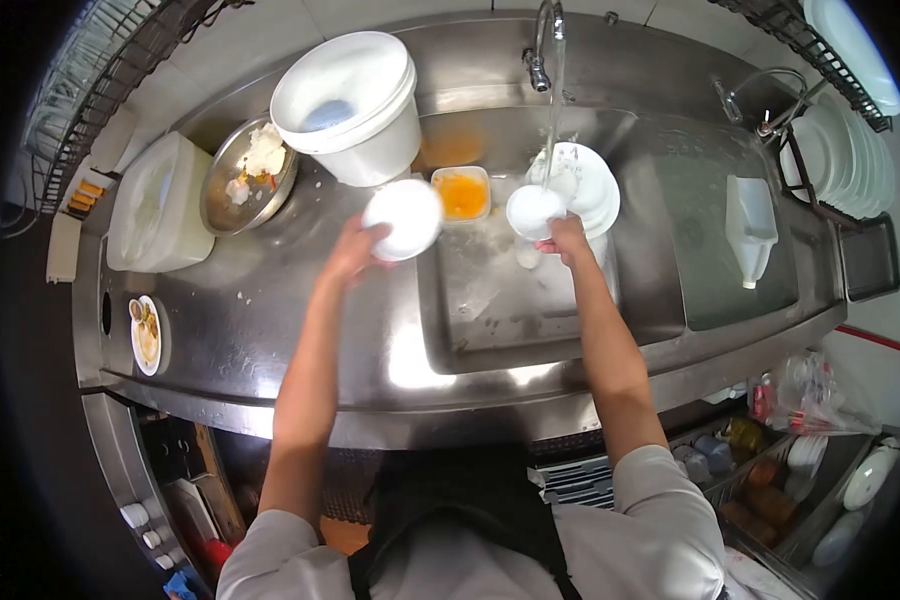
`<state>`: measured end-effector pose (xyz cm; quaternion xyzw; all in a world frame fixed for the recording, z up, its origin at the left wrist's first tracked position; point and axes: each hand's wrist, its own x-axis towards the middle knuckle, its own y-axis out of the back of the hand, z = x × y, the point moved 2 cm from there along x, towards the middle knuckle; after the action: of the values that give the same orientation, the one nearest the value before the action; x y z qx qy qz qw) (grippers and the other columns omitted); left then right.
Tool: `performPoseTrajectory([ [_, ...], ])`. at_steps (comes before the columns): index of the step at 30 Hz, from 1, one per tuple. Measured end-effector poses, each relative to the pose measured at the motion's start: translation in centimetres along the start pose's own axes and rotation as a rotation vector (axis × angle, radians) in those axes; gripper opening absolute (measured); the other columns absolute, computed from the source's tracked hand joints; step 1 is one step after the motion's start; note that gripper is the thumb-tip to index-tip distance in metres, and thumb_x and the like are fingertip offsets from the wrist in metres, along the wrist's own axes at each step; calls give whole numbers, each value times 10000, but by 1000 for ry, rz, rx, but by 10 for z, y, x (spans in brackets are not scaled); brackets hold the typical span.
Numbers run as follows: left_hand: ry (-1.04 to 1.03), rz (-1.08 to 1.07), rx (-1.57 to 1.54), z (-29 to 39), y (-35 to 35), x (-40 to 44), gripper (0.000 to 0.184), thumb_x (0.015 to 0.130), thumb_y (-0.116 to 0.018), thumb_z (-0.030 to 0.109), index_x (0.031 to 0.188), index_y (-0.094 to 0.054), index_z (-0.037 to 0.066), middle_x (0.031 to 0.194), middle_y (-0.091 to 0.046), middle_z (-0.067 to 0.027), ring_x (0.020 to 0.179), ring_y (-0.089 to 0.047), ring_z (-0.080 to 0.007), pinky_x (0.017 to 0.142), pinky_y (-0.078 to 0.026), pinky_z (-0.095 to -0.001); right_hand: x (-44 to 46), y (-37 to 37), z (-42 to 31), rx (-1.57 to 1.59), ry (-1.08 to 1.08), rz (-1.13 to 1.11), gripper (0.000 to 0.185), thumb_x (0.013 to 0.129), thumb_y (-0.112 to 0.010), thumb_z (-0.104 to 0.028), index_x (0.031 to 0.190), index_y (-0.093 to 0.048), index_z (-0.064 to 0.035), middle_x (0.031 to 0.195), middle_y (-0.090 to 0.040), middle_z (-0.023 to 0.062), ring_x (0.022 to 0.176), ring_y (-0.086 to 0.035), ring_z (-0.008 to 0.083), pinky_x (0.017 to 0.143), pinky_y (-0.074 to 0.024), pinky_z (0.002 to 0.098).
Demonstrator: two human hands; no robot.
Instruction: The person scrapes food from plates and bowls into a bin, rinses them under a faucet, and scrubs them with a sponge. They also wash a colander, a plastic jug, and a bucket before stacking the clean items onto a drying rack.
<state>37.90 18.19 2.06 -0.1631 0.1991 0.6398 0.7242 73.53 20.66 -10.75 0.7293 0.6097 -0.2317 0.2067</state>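
Note:
My left hand (357,248) grips a round white dish (406,220), blurred by motion, at the sink's left edge; I cannot tell whether it is a plate or a bowl. Under the running tap (542,60), my right hand (567,238) holds a small white bowl (535,211) by its rim. Water falls into or just beside that bowl. Right behind it, several white plates (600,190) lie in the sink basin (510,325). Between my hands, a square container with orange contents (461,193) sits at the basin's back left.
A large white bucket (370,140) stands behind my left hand. Further left are a metal bowl of food scraps (250,180), a whitish plastic tub (158,205) and an oval plate with leftovers (147,337). At right, a white bottle (751,230) lies in the second, water-filled basin; racked plates (840,155) stand beyond.

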Motion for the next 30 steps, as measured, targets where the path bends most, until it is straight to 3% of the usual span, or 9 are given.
performPoseTrajectory([
  [3,-31,-193,-33,18,-93,51,534,811,-511,108,1315,-364,10,1190,-522,-164,944,-602,-261,634,-569,-363,7,8,12,37,-49,-70,359,830,-442,-70,1148,-457,97,888,-624,210,550,-637,265,401,-516,302],
  [5,-34,-209,-51,22,-145,72,505,787,-466,57,1280,-380,-6,1142,-535,-157,952,-598,-281,671,-574,-364,3,11,14,40,-32,-64,362,830,-451,-67,1153,-451,97,906,-618,211,558,-640,279,399,-518,305],
  [8,219,-274,-190,2,-196,114,444,799,-452,39,1231,-392,-45,1122,-528,-170,959,-593,-303,680,-578,-376,-1,14,22,39,-81,-37,365,839,-451,-64,1169,-438,90,938,-608,210,577,-645,291,407,-525,307],
  [10,268,-247,-261,-12,-217,127,355,828,-411,11,1175,-407,-66,1106,-513,-176,931,-593,-324,709,-580,-391,-5,14,24,63,-105,-34,366,847,-443,-60,1184,-426,81,954,-601,206,589,-648,295,417,-530,306],
  [16,248,-222,-352,-48,-236,143,310,846,-375,-10,1148,-421,-59,1088,-506,-179,890,-595,-329,731,-579,-397,-11,15,28,141,-108,36,378,870,-439,-74,1230,-399,34,997,-581,194,601,-644,277,441,-540,295],
  [22,256,-157,-304,-41,-233,135,337,846,-389,-9,1179,-416,-53,1105,-508,-187,880,-598,-317,706,-583,-391,-2,12,29,113,-73,-66,384,876,-465,-79,1233,-386,38,1050,-564,195,608,-636,266,448,-545,294],
  [28,232,-111,-228,-40,-224,133,358,849,-415,-7,1206,-409,-34,1118,-521,-165,906,-603,-282,694,-585,-380,-4,7,32,255,-91,-113,460,888,-491,-102,1276,-288,40,1059,-559,197,622,-630,255,455,-550,291],
  [30,246,-94,-249,-39,-221,130,360,849,-448,3,1203,-406,-43,1086,-543,-162,914,-602,-269,703,-579,-384,1,3,34,183,-83,8,394,892,-448,-107,1248,-351,33,1015,-574,210,598,-630,241,442,-541,305],
])
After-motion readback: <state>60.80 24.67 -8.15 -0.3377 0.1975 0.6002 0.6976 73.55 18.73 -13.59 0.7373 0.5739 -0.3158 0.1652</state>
